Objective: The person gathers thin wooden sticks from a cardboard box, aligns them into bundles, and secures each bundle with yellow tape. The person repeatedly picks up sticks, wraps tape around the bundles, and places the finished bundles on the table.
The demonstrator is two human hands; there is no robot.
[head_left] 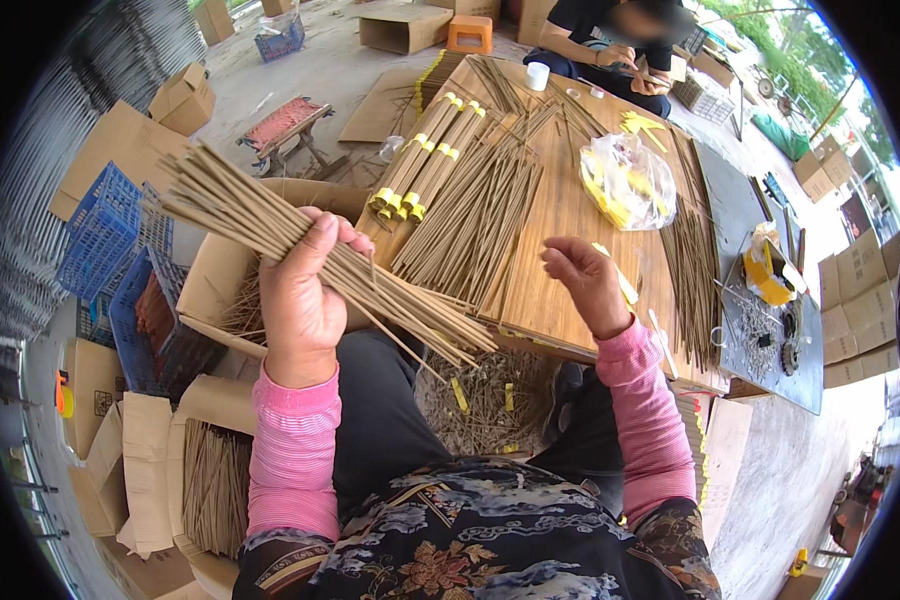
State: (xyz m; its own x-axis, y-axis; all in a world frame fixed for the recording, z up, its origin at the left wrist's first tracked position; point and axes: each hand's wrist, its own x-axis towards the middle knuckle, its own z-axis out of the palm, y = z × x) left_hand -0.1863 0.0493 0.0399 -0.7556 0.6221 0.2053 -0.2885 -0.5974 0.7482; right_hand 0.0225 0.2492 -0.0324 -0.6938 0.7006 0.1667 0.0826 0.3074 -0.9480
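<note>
My left hand (310, 290) is closed around a thick bundle of thin brown sticks (235, 205) that look like incense sticks. The bundle slants from upper left to lower right above my lap, with one stick sagging below the others. My right hand (585, 280) hovers over the table's near edge, its fingers curled in and nothing visible in them. Loose brown sticks (480, 215) lie in a wide heap on the wooden table (560, 215) between my hands. Beyond the left hand, finished-looking bundles (425, 155) with yellow bands are stacked.
A clear plastic bag (630, 185) of yellow strips sits on the table. Open cardboard boxes (205, 290) holding sticks stand at my left, beside blue crates (100, 230). A grey board (745, 220) with metal parts adjoins the right side. Another person (620, 45) sits across the table.
</note>
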